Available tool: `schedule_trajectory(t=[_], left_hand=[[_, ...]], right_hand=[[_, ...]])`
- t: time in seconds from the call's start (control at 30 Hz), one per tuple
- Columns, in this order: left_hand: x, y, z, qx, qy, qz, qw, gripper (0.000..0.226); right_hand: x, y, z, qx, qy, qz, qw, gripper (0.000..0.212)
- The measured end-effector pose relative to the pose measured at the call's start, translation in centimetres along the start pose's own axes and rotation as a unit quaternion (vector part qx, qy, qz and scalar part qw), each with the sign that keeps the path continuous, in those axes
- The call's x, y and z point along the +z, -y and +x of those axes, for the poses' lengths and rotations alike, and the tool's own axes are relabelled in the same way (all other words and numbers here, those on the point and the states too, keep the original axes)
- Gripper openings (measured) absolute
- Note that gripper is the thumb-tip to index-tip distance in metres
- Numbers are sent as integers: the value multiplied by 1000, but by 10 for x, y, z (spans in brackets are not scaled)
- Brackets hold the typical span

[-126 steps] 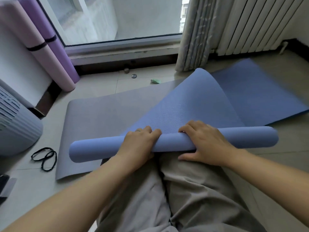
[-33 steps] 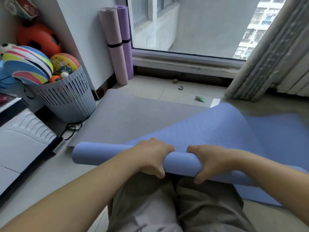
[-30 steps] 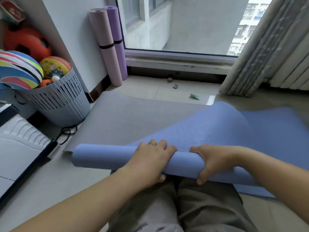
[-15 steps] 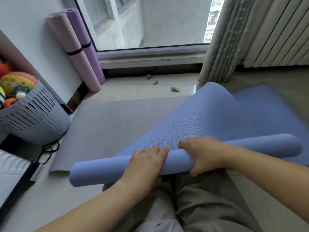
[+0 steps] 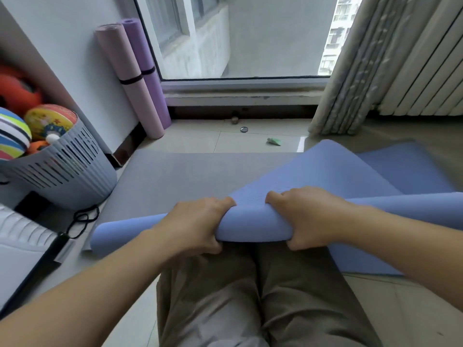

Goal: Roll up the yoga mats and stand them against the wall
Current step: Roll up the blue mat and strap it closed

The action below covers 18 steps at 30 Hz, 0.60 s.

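Blue mat (image 5: 253, 226) partly rolled. The roll lies across the lap; the unrolled part rises behind it, then runs flat on the floor to the R. L hand (image 5: 198, 224) and R hand (image 5: 303, 216) both grip the roll near its middle, fingers curled over the top, thumbs under. Grey mat (image 5: 175, 176) lies flat on the floor behind the roll. Pink roll (image 5: 130, 78) + purple roll (image 5: 145, 68) stand upright against the wall by the window, each w/ a black band. Basket (image 5: 65, 179) of balls at L — black loops (image 5: 82, 221) on the floor beside it.
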<state>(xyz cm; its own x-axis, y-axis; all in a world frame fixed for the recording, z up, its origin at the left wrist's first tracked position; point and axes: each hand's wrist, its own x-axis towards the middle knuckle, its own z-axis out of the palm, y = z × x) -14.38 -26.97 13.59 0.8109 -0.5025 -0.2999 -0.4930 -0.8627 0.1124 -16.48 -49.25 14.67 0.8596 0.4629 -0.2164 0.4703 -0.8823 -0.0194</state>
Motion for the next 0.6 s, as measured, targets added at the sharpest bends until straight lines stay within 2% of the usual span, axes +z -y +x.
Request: schedule_trajectory(t=[0.13,0.23,0.37,0.43,0.5,0.6], left_hand=[[17,-8,-11,62,122,-66,988,49],[37,-13,-12,69,167,-72,981,52],[48,-28,-25,88,37,82,992,67],[56,-38,-27,89,-3,106,990,71],[59,-39,-22,90,6,85,992,67],[54,-25,-8,96,83,-6,992,62]], right_hand=[[18,10,-23,-13,105,59,993,52],[46,22,-35,5,122,98,988,51],[57,17,-35,27,119,158,980,52],[56,13,-37,37,138,180,973,54],[57,16,-40,38,122,155,980,57],[70,29,-45,23,-13,24,999,72]])
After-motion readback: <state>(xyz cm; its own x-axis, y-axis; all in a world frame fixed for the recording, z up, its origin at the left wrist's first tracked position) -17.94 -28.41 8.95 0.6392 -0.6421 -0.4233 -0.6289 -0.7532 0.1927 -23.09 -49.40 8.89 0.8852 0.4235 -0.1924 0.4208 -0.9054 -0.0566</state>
